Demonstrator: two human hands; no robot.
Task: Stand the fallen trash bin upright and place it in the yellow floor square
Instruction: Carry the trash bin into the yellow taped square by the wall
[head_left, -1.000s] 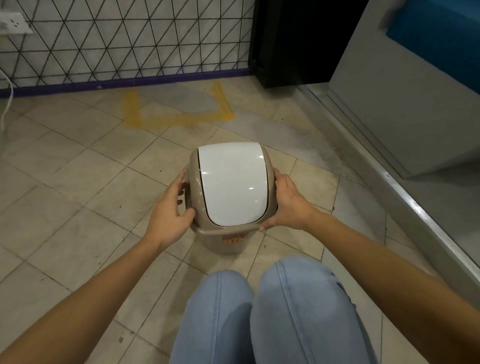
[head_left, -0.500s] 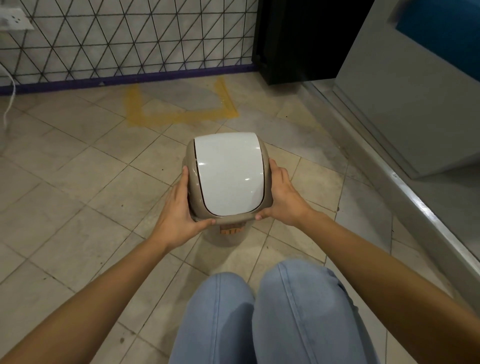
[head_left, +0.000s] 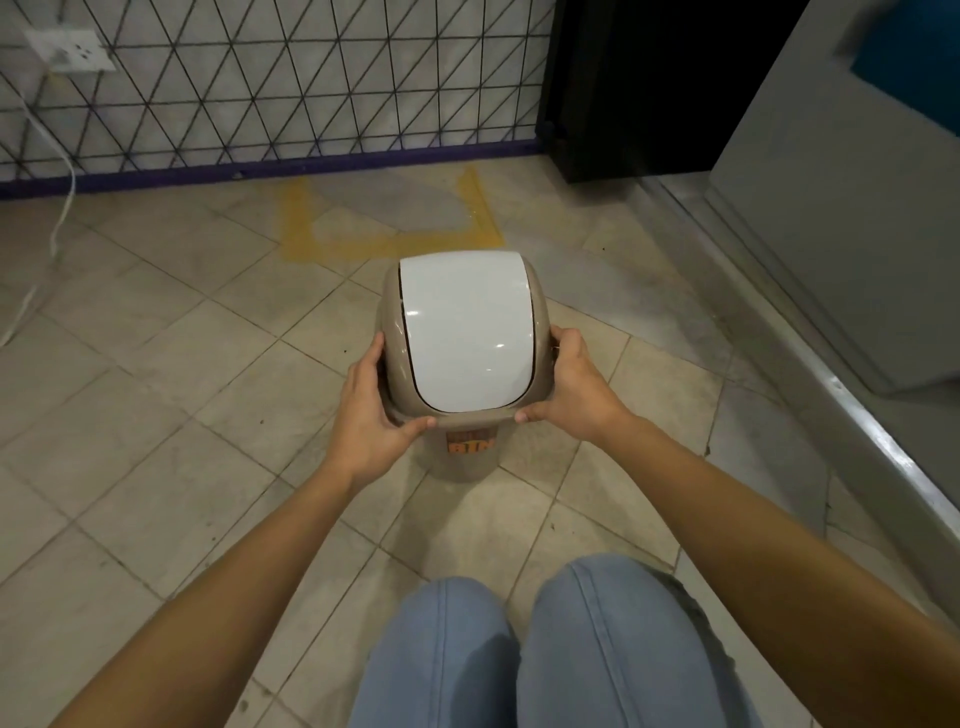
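Note:
The trash bin is beige with a white swing lid and an orange label on its front. It is upright, seen from above, just in front of the yellow floor square. My left hand grips the lid rim on the left side and my right hand grips it on the right. The bin's far edge overlaps the near yellow line of the square in this view. Whether its base touches the floor is hidden.
A wire-grid wall with a purple base strip stands behind the square. A black cabinet is at the back right, a grey door and metal threshold run along the right. A white cable hangs at left. My knees are below.
Both hands have carried the bin forward, away from my knees and toward the yellow square. My grip on the lid rim is unchanged.

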